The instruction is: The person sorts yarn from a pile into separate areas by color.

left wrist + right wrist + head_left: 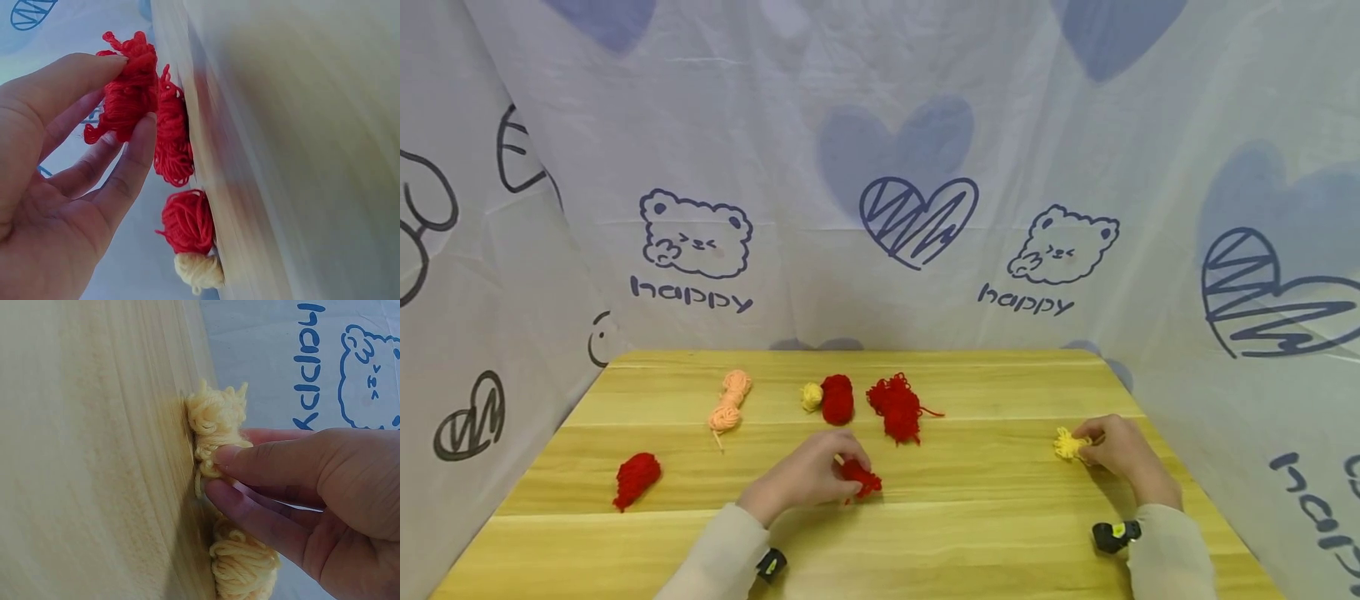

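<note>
My left hand (812,473) pinches a small red yarn bundle (130,94) between thumb and fingers, near the middle of the table. Loose loops stick out at the bundle's ends. Over at the right, my right hand (1123,454) pinches a yellow yarn bundle (215,425) by its narrow middle, low at the tabletop. More yellow yarn (244,562) shows below the fingers in the right wrist view; whether it is the same bundle's other end I cannot tell. Beyond the left hand lie a looped red yarn bundle (898,408), a red yarn ball (837,399) and a small yellow yarn ball (811,397).
A peach yarn bundle (730,402), narrow in the middle, lies at the back left of the wooden table (955,533). Another red yarn bundle (637,478) sits near the left edge. Printed white cloth (805,250) hangs behind and at both sides.
</note>
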Demonstrator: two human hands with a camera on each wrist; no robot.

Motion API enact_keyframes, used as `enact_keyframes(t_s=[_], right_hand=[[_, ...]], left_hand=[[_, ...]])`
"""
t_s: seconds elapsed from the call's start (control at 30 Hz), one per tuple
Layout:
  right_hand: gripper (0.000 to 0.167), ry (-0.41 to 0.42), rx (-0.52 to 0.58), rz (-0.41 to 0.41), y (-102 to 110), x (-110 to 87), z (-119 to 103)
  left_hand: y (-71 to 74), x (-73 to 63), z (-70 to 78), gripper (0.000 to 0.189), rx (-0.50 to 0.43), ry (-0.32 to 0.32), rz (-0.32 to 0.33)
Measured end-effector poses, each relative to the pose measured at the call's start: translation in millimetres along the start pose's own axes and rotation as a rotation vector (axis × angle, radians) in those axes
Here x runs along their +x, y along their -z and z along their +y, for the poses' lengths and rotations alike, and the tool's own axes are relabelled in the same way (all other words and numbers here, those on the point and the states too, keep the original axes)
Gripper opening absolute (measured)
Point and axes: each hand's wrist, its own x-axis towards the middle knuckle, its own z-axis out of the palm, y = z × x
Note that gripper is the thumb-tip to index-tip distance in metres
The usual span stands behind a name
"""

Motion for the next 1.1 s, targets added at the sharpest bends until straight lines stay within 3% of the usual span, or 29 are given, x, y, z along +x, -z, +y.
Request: enact_keyframes(t_s=[0.47, 0.83, 1.1], right_hand=[[0.021, 0.025, -0.014, 0.012, 1.4, -1.5, -2.5], [0.021, 0.022, -0.022, 0.013, 1.0, -1.1, -2.2], [0.022, 0.026, -0.019, 0.016, 0.5, -0.9, -0.4]], left_hand=[[17.0, -17.4, -9.7, 0.019, 0.028, 0.057, 0.034], [20.1, -23.0, -15.3, 0.018, 0.036, 0.035, 0.057], [27.1, -29.8, -17.5, 0.018, 0.001, 0.073, 0.08]])
